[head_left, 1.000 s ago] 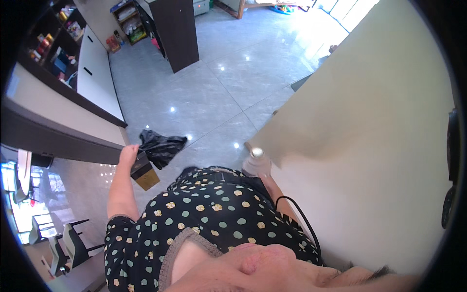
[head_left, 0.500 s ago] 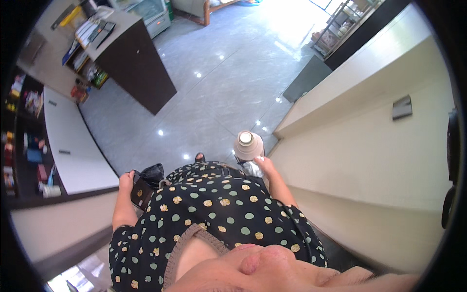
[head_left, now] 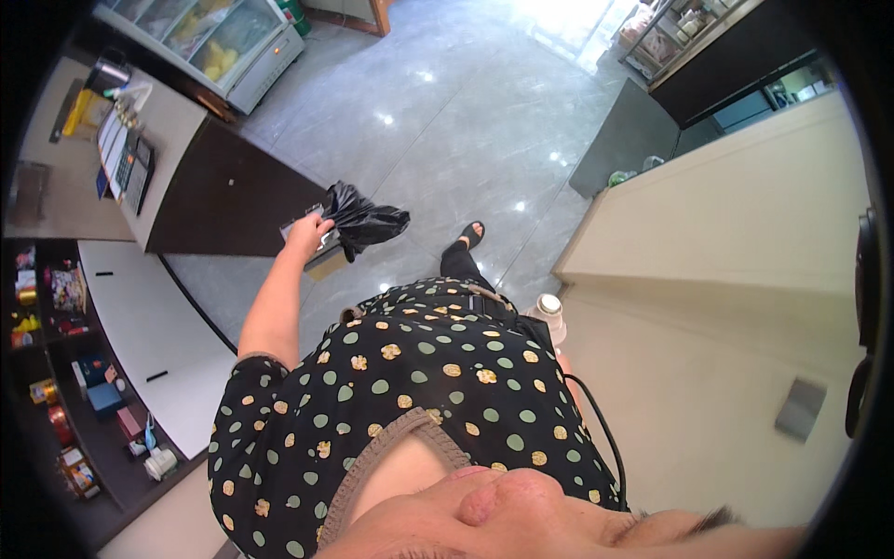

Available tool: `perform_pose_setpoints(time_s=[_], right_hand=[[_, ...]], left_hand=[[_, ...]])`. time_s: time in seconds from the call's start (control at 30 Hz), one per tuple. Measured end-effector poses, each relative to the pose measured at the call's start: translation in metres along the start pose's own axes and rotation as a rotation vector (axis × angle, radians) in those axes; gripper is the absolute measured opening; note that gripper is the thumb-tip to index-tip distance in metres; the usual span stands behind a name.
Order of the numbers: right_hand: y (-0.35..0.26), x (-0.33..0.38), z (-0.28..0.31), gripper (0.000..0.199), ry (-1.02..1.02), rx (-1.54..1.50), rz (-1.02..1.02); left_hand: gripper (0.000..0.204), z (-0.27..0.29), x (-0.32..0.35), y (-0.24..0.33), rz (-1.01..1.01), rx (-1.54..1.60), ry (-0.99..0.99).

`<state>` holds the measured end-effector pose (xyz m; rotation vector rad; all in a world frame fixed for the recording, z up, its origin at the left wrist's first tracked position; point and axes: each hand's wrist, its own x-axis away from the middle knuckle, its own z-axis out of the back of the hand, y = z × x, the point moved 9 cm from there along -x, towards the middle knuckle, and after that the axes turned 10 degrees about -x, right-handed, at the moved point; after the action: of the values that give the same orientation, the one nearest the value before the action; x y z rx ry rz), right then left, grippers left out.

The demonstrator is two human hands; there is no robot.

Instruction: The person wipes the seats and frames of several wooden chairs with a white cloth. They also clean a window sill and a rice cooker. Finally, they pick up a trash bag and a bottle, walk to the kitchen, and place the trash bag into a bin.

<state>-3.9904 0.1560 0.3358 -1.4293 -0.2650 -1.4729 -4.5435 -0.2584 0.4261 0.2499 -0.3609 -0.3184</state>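
My left hand [head_left: 305, 235] is stretched forward at waist height, closed on the gathered neck of a black plastic bag [head_left: 369, 222]. A dark box with a tan side [head_left: 328, 267] hangs below the same hand, partly covered by the bag. At my right hip is a beige bottle-shaped container with a white round top [head_left: 549, 312], its lower part out of sight. My right arm runs down beside my body to this container; my right hand's fingers are hidden, but the container moves along with that arm.
A dark-fronted counter [head_left: 233, 200] with a calculator [head_left: 135, 175] stands ahead on the left, close to my left hand. Along the left are shelves with boxes [head_left: 102, 396] and a white panel [head_left: 154, 317]. A cream wall [head_left: 689, 252] borders my right side. Behind the counter is a glass-fronted fridge [head_left: 223, 51].
My left hand has swung forward with the bag and box. My right arm and the beige container have swung back toward my hip. I have stepped forward; the counter is nearer.
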Motion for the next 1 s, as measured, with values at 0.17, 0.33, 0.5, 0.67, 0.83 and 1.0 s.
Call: perform_pose_setpoints(time_s=[0.17, 0.33, 0.5, 0.67, 0.83, 1.0], right_hand=[[-0.075, -0.073, 0.011, 0.053, 0.058, -0.11, 0.014], [-0.151, -0.123, 0.049, 0.052, 0.161, -0.258, -0.003], [-0.224, -0.171, 0.079, 0.051, 0.278, -0.459, -0.026], [-0.278, -0.21, 0.096, 0.051, 0.36, -0.518, -0.156], [-0.268, -0.282, 0.091, 0.048, 0.432, -0.526, -0.265], [-0.345, -0.287, 0.093, 0.046, 0.513, -0.613, -0.084]], left_hand=[[0.039, 0.064, -0.159, 0.119, -0.166, -0.189, 0.05], [0.038, 0.093, -0.294, 0.27, -0.396, -0.151, 0.108], [0.041, 0.097, -0.425, 0.409, -0.532, -0.296, 0.12], [0.041, 0.056, -0.524, 0.585, -0.682, -0.333, -0.059], [0.041, 0.02, -0.59, 0.783, -0.914, -0.366, -0.187], [0.043, -0.035, -0.611, 0.974, -1.232, -0.598, -0.249]])
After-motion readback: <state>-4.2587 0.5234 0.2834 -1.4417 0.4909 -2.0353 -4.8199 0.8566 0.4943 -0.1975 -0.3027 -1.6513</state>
